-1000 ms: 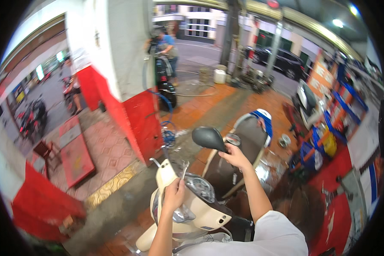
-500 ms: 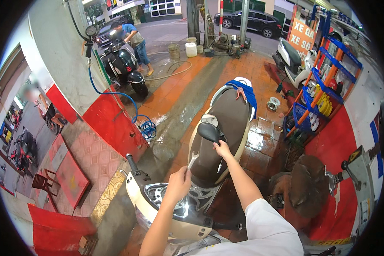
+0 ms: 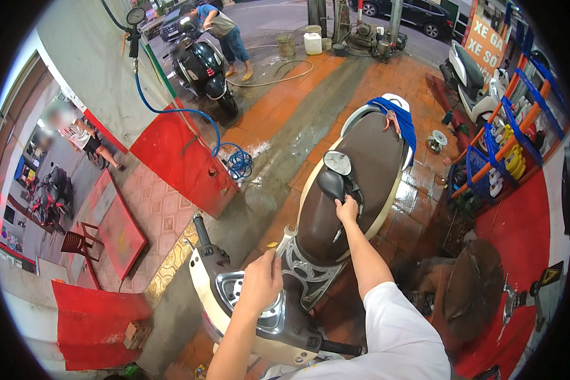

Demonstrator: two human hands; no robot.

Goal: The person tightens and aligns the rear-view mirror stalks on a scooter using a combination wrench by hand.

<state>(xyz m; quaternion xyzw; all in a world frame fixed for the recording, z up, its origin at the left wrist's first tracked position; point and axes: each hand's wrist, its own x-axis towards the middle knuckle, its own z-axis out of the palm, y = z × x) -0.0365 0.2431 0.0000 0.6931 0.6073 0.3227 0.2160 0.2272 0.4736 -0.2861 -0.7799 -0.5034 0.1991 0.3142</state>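
Observation:
My left hand (image 3: 261, 283) is closed around a silver open-end wrench (image 3: 289, 237), held above the scooter's handlebar cover (image 3: 278, 320). Out over the brown scooter seat (image 3: 316, 218), my right hand (image 3: 347, 209) grips the stem of a black rear-view mirror (image 3: 331, 184). Just beyond it on the seat lies a second mirror (image 3: 337, 163), its glass facing up. Red-handled pliers (image 3: 392, 123) and a blue cloth (image 3: 404, 136) rest at the seat's far end. Whether the held mirror touches the seat, I cannot tell.
A blue-and-orange rack (image 3: 506, 149) stands right of the scooter, near a dark round-topped stand (image 3: 472, 285). To the left are a red-and-grey wall (image 3: 177, 158) and a coiled blue hose (image 3: 239, 163). A person (image 3: 225, 35) bends over another scooter (image 3: 198, 69) behind.
The view has swung left, so the scooter sits farther right in it. My right hand remains on the black mirror by the second one. A passer-by at the left has come nearer.

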